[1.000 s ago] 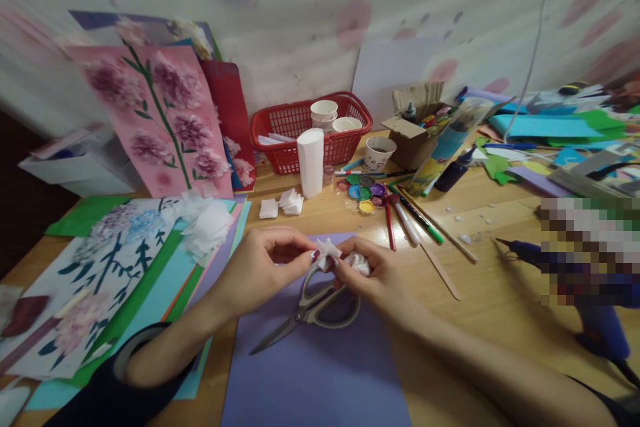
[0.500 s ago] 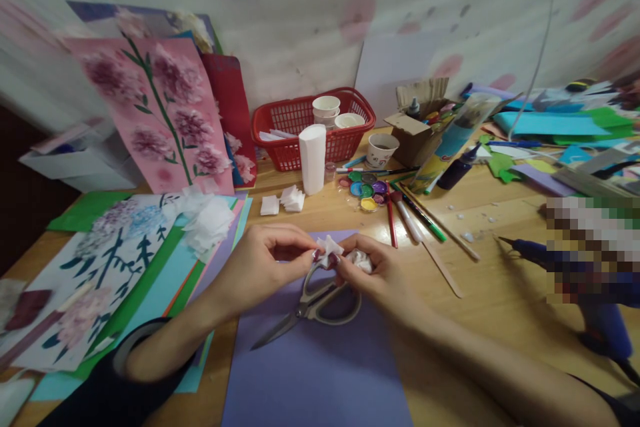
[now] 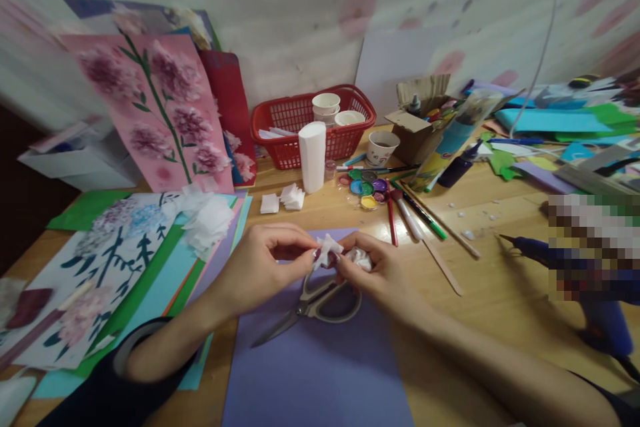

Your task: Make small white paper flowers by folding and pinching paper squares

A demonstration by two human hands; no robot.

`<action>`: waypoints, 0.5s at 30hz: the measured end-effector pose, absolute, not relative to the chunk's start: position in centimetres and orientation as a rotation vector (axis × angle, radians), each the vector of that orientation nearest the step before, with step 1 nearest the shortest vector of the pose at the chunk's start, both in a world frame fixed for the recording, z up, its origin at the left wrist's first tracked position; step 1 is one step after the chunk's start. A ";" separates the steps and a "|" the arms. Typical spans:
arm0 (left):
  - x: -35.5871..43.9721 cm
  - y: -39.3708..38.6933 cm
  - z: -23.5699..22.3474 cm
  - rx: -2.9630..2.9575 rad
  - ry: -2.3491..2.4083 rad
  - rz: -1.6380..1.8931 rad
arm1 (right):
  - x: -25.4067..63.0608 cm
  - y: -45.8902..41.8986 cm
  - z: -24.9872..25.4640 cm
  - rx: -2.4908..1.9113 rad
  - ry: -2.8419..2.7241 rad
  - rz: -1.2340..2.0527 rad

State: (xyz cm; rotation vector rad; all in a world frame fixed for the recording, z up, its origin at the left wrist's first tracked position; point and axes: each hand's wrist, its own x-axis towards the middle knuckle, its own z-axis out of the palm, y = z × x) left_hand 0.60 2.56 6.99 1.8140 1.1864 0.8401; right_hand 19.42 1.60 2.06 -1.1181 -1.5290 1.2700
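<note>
My left hand (image 3: 274,259) pinches the left side of a small crumpled piece of white tissue paper (image 3: 329,250). From the other side, the thumb and forefinger of my right hand (image 3: 376,270) pinch the same piece. More crumpled tissue (image 3: 360,259) shows at my right hand's fingers; whether it is held or lies beneath I cannot tell. Below both hands, a pair of scissors (image 3: 299,311) lies slightly spread on a purple sheet of paper (image 3: 315,373). Two small stacks of cut white tissue squares (image 3: 292,197) sit just beyond my hands.
Behind stand a white paper roll (image 3: 313,157), a red basket (image 3: 270,117) and a paper cup (image 3: 383,149). To the right are a paint palette (image 3: 367,188), brushes, a wooden stick (image 3: 444,268) and a blue glue gun (image 3: 537,250). Flower pictures (image 3: 173,110) and coloured paper fill the left.
Both hands stay almost in place, still pinching the tissue paper, whose shape has shifted slightly between the fingers. The camera view has moved a little.
</note>
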 end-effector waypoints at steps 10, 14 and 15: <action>0.5 2.6 6.8 1.821 1.158 0.839 | 19.4 1.6 2.3 -1.109 -1.529 1.289; 0.5 2.5 6.7 1.797 1.153 0.821 | 19.4 1.5 2.2 -1.110 -1.532 1.281; 0.5 2.5 6.7 1.784 1.154 0.819 | 19.4 1.5 2.2 -1.109 -1.531 1.279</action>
